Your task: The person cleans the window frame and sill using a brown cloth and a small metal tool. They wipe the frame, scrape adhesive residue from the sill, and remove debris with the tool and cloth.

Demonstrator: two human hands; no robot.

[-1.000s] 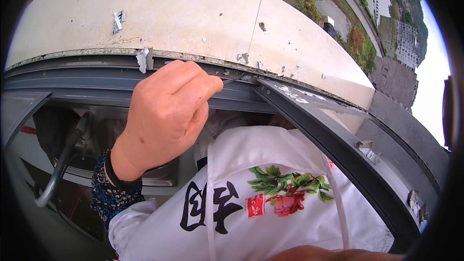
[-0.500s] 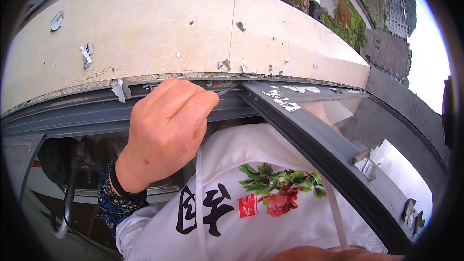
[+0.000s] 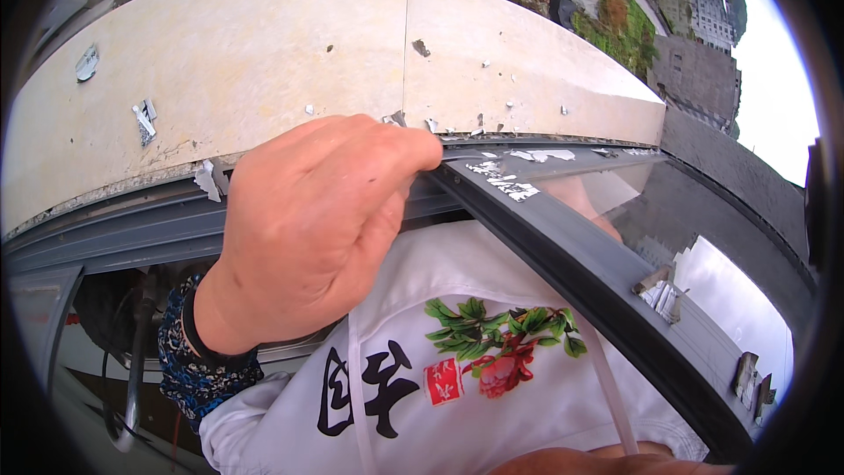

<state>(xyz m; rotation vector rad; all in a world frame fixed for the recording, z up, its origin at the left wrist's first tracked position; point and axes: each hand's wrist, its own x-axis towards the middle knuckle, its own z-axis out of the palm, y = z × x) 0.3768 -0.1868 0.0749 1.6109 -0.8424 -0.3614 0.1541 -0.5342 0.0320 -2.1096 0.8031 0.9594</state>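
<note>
My left hand [image 3: 321,224] reaches over a grey metal window track [image 3: 114,233], back of the hand up, fingers closed in a pinch. Its fingertips are at the corner where the window sash [image 3: 563,268] meets the track. A thin grey strip showed between these fingers a moment ago; now the fingers hide it. Torn bits of white and silver film [image 3: 510,186] cling to the sash frame near the fingertips. Beside the hand, a peeled flake [image 3: 208,180] stands at the edge of the track. My right hand is not in view.
A cream stone sill [image 3: 264,53] runs beyond the track, with scattered flakes [image 3: 145,121] on it. More torn film [image 3: 664,295] sticks to the sash farther down. A curved metal pipe [image 3: 136,361] is below left. Outside lie greenery and buildings [image 3: 699,70].
My left hand has moved right along the track, up to the sash corner, and now covers the strip that showed at its fingertips. The whole view has shifted slightly.
</note>
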